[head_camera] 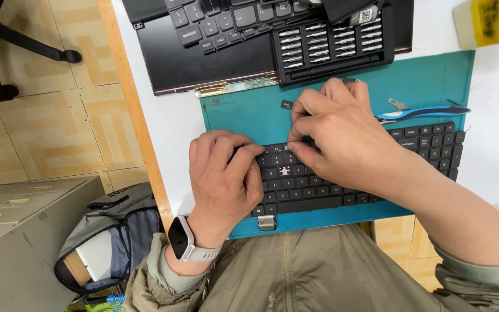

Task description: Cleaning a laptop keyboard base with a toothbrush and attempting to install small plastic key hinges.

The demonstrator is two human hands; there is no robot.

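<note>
Around our work lie a black laptop base (203,52) and a case of screwdriver bits (333,46) at the far side of the table (168,121), a blue-handled tool (423,111) to the right, and one loose keycap (286,104) on the teal mat (249,112). The black keyboard (428,144) lies on this mat — our hands cover its middle. Our left hand (226,179) presses down on its left keys, fingers curled, gripping nothing. Our right hand (342,136) pinches at a key in the upper rows — what its grip holds we cannot tell.
</note>
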